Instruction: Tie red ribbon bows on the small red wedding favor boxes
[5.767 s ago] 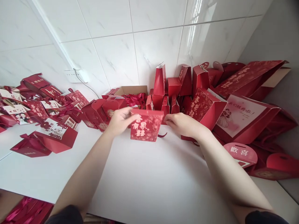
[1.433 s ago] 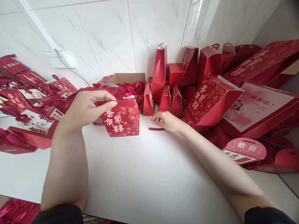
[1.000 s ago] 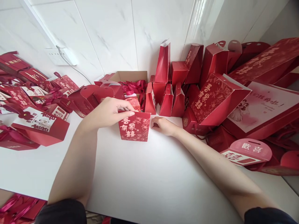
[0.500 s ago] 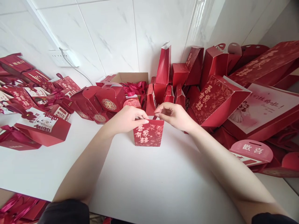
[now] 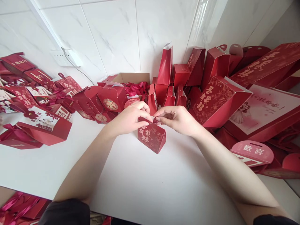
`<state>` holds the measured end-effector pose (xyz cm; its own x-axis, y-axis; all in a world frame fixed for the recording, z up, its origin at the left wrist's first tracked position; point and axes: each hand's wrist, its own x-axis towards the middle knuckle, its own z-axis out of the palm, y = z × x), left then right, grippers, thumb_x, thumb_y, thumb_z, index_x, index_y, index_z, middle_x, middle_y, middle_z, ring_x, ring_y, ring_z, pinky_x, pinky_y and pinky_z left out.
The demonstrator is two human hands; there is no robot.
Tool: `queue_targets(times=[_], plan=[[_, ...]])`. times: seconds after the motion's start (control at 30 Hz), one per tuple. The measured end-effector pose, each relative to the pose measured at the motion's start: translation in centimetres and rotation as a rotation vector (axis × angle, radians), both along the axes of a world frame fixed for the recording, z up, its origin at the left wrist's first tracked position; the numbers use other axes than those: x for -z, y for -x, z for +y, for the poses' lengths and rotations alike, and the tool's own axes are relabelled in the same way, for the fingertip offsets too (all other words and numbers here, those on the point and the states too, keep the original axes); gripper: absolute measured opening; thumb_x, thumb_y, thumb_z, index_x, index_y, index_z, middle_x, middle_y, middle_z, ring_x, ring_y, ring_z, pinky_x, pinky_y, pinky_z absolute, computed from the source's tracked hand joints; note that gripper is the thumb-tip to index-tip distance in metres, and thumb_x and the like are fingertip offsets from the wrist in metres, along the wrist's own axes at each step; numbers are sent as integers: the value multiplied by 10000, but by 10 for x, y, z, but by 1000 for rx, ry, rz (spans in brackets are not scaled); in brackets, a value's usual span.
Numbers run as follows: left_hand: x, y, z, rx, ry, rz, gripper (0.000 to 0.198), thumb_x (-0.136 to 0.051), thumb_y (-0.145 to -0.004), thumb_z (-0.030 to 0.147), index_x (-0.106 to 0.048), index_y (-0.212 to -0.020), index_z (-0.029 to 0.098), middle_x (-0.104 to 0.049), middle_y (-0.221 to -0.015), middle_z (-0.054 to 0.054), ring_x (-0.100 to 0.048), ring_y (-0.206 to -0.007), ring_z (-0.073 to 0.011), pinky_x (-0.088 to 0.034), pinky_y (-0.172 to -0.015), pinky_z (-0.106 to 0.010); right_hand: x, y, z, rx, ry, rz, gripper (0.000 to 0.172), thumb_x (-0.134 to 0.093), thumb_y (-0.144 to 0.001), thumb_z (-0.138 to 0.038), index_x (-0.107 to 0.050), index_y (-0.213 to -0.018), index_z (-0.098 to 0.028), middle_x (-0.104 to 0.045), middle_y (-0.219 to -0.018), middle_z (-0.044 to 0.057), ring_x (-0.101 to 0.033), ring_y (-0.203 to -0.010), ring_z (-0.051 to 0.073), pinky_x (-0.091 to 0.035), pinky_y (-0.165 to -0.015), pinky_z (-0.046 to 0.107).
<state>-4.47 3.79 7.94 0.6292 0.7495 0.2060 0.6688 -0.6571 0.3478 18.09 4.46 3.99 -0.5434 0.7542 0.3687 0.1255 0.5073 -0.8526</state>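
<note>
A small red gift box point(image 5: 152, 137) with gold characters and a floral print stands on the white table, turned at an angle and narrowing to its top edge. My left hand point(image 5: 133, 118) is closed on the box's upper left part, thumb on the front panel. Just right of it, my right hand point(image 5: 178, 120) pinches a short dark red ribbon point(image 5: 154, 119) at the top edge; most of the ribbon is hidden by the fingers. The fingertips of both hands nearly meet there.
Behind my hands, a cardboard carton point(image 5: 137, 76) holds red ribbons. Tall red boxes point(image 5: 165, 64) crowd the back and right. Finished-looking boxes with bows point(image 5: 21, 136) stand at left. A wall socket point(image 5: 65, 58) with a cable is behind; the white table point(image 5: 131, 184) lies in front.
The gift box has turned from facing me squarely to an angle, its right side now showing. Both hands stay at its top, the right fingers now closer to the left ones.
</note>
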Motion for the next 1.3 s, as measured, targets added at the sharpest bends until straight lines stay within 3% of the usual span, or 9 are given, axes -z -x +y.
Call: queue_targets(times=[0.1,0.27,0.6,0.73,0.83,0.93,1.13,1.2,1.3], plan=[[1,0,0,-39,-87,47,218,-551,-883,217,-752,-948,269,-558,-886,-29,-532,-873,-171,-416,-717,-274,4,2,4,73,-44,0,137,-651,-879,-263,-728,-969,-195,-724,-867,22,-681,-778,164,-561,-752,309],[0,-5,-4,-4,71,0,274,-413,-933,191,-677,-999,221,-628,-912,-7,-554,-789,-136,-410,-699,-260,13,12,7,228,-16,265,183,-733,-824,-301,-724,-959,-178,-732,-879,44,-696,-783,180,-591,-765,339],[2,-2,-4,-42,321,-90,203,-504,-856,194,-574,-1042,233,-598,-736,27,-476,-572,-106,-380,-569,-240,18,19,10,87,43,522,155,-802,-764,-317,-773,-882,-220,-717,-991,48,-698,-815,170,-626,-761,345],[4,-2,-2,-53,356,-150,219,-508,-858,196,-546,-1070,237,-620,-743,29,-505,-566,-105,-371,-544,-228,17,19,14,227,-100,590,99,-802,-766,-268,-774,-857,-241,-680,-952,36,-684,-868,177,-609,-804,351],[4,-3,-2,7,371,-168,440,-518,-858,182,-486,-1288,273,-694,-957,-10,-626,-759,-141,-454,-664,-245,14,17,11,354,-306,610,89,-769,-801,-226,-771,-887,-251,-664,-966,45,-661,-929,188,-594,-815,348],[5,-4,-2,56,348,-151,544,-521,-860,171,-430,-1388,269,-701,-942,-16,-640,-827,-157,-468,-737,-262,9,18,3,422,-435,592,93,-732,-835,-208,-758,-914,-249,-662,-980,53,-647,-954,196,-586,-796,346],[7,-6,0,40,354,-189,199,-540,-852,219,-526,-1048,192,-626,-803,6,-559,-689,-133,-433,-629,-251,14,20,0,45,-305,278,48,-656,-876,-197,-702,-879,-213,-668,-890,42,-637,-859,186,-569,-755,355],[7,-6,0,15,344,-173,93,-544,-845,220,-491,-917,192,-547,-725,30,-485,-624,-110,-386,-572,-237,18,19,3,23,-265,234,35,-651,-876,-203,-684,-863,-207,-662,-883,41,-632,-857,184,-560,-759,354],[8,-7,0,-14,326,-155,164,-558,-829,222,-401,-787,197,-412,-645,56,-365,-557,-86,-297,-511,-226,21,17,7,35,-250,212,25,-644,-878,-200,-668,-872,-202,-655,-896,42,-628,-853,181,-550,-764,351]])
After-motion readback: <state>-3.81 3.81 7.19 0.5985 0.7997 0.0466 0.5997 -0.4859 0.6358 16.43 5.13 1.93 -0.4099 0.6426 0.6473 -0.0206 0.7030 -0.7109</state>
